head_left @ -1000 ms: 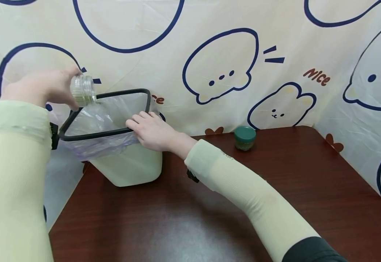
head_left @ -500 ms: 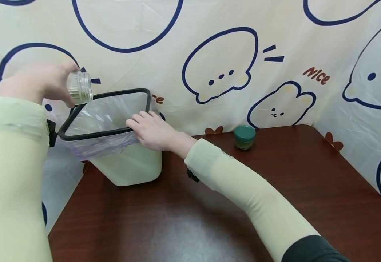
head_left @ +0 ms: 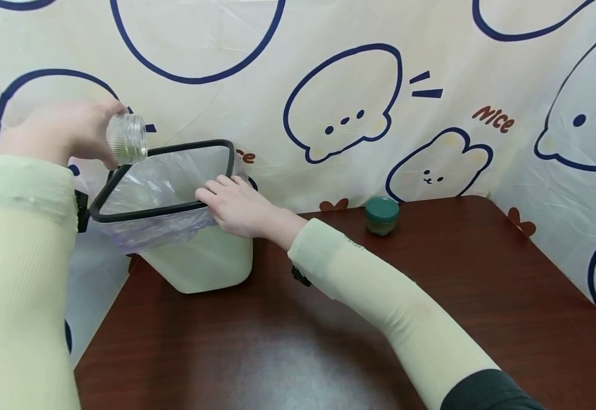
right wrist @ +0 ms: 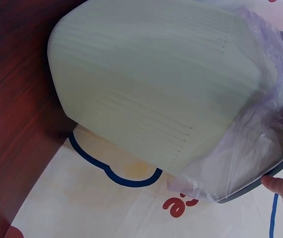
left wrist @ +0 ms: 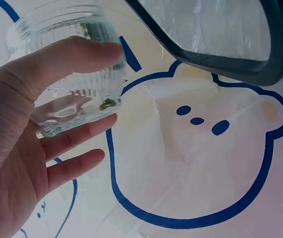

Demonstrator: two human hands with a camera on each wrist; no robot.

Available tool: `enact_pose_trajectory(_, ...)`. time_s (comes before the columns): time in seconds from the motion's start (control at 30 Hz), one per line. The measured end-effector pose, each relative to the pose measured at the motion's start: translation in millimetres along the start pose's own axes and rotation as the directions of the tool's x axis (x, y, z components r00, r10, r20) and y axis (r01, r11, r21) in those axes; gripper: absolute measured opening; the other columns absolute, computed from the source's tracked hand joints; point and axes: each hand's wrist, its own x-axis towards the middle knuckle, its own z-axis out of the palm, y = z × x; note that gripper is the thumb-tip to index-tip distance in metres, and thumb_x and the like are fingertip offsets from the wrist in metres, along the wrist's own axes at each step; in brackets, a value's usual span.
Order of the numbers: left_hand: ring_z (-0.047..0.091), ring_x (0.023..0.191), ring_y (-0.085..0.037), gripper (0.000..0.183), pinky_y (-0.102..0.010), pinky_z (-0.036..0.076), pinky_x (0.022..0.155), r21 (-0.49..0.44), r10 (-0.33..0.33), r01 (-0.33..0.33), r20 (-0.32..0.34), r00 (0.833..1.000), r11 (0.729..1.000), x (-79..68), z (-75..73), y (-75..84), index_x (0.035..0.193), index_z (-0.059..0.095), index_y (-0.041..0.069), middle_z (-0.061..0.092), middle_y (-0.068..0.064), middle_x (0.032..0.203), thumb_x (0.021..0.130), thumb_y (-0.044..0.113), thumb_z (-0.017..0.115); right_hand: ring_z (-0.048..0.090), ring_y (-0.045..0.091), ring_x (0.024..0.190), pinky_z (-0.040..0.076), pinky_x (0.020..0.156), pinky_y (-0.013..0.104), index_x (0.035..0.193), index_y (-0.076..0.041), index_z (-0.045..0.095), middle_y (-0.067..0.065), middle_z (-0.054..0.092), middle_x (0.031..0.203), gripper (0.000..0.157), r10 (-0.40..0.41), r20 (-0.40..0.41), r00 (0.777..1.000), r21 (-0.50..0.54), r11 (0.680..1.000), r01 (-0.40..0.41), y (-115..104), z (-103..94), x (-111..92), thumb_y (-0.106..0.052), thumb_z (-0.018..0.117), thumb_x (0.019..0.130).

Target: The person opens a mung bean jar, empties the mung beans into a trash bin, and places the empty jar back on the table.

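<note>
My left hand [head_left: 64,132] grips a clear ribbed glass jar [head_left: 127,139] beside the left rim of the waste bin [head_left: 205,265]. The jar lies tipped on its side, mouth toward the bin. In the left wrist view a small dark green bit shows inside the jar [left wrist: 57,106], low on its wall. My right hand [head_left: 236,206] holds the bin's near right rim, its fingers over the black frame. A thin clear bag [right wrist: 260,129] lines the bin and folds down outside. The bin is pale green and leans to the left; its bottom inside is hidden.
A small glass jar with a green lid [head_left: 382,216] stands at the back of the dark brown table [head_left: 287,336]. Behind and at the sides hangs a cream sheet printed with blue cartoon outlines [head_left: 344,108].
Over the second my left hand has drawn the glass jar slightly left, away from over the bin's rim. The right hand and the bin have stayed in place.
</note>
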Motion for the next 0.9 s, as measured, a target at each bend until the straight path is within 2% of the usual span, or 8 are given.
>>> enact_pose_trajectory(0.1, 0.047, 0.097, -0.053, 0.098, -0.063, 0.042, 0.076, 0.023, -0.01, 0.01, 0.015, 1.0, 1.0, 0.4, -1.6, 2.8, 0.139, 0.024, -0.007, 0.044, -0.041, 0.116, 0.062, 0.009, 0.085, 0.047, 0.018, 0.098, 0.038, 0.087, 0.032, 0.117, -0.014, 0.056, -0.001, 0.053, 0.105, 0.023, 0.002, -0.002, 1.0, -0.001, 1.0, -0.002, 0.4, -0.3, -0.1, -0.015, 0.039, 0.102)
enact_pose_trajectory(0.23, 0.05, 0.093, -0.051, 0.098, -0.06, 0.043, 0.072, 0.033, -0.005, 0.005, -0.004, 1.0, 0.999, -1.1, -2.3, 4.3, 0.138, 0.025, -0.005, 0.047, -0.04, 0.114, 0.062, 0.009, 0.084, 0.047, 0.018, 0.098, 0.038, 0.086, 0.032, 0.116, -0.014, 0.055, -0.001, 0.053, 0.105, 0.022, -0.002, -0.004, 1.0, -0.007, 1.0, 0.002, 0.8, -0.1, 0.2, -0.014, 0.039, 0.102)
enact_pose_trajectory(0.43, 0.052, 0.083, -0.045, 0.102, -0.051, 0.044, 0.059, 0.033, -0.023, 0.024, -0.041, 0.999, 0.999, -2.8, -2.2, 1.7, 0.142, 0.023, -0.002, 0.048, -0.038, 0.111, 0.061, 0.008, 0.084, 0.047, 0.018, 0.098, 0.039, 0.086, 0.032, 0.117, -0.013, 0.056, -0.001, 0.054, 0.106, 0.022, -0.004, -0.003, 1.0, -0.004, 1.0, 0.004, 0.4, 1.7, 1.1, -0.015, 0.04, 0.101)
enact_pose_trajectory(0.67, 0.05, 0.094, -0.051, 0.104, -0.065, 0.042, 0.074, 0.119, -0.015, 0.013, 0.016, 1.0, 0.993, -0.7, -0.5, -1.6, 0.142, 0.024, -0.004, 0.047, -0.041, 0.115, 0.06, 0.014, 0.085, 0.047, 0.018, 0.097, 0.039, 0.086, 0.032, 0.116, -0.013, 0.055, -0.001, 0.053, 0.105, 0.021, -0.006, -0.004, 1.0, 0.0, 1.0, 0.006, -0.1, 1.1, 1.2, -0.015, 0.04, 0.101)
enact_pose_trajectory(0.8, 0.05, 0.095, -0.052, 0.103, -0.067, 0.041, 0.075, 0.129, -0.019, 0.018, 0.007, 1.0, 0.992, -1.6, -0.5, -1.6, 0.141, 0.024, -0.004, 0.046, -0.042, 0.117, 0.061, 0.016, 0.085, 0.047, 0.018, 0.097, 0.039, 0.086, 0.032, 0.116, -0.013, 0.056, -0.001, 0.053, 0.104, 0.021, -0.007, -0.002, 1.0, -0.002, 1.0, 0.007, -0.6, 0.2, 0.8, -0.015, 0.04, 0.101)
enact_pose_trajectory(0.9, 0.05, 0.091, -0.051, 0.101, -0.062, 0.043, 0.07, 0.084, -0.009, 0.011, -0.022, 1.0, 0.996, -3.2, -1.5, 0.4, 0.141, 0.024, -0.004, 0.046, -0.042, 0.115, 0.061, 0.009, 0.084, 0.047, 0.018, 0.098, 0.039, 0.086, 0.032, 0.116, -0.013, 0.055, -0.001, 0.054, 0.105, 0.021, -0.007, -0.002, 1.0, -0.002, 1.0, 0.007, -0.5, -0.1, 0.7, -0.015, 0.04, 0.101)
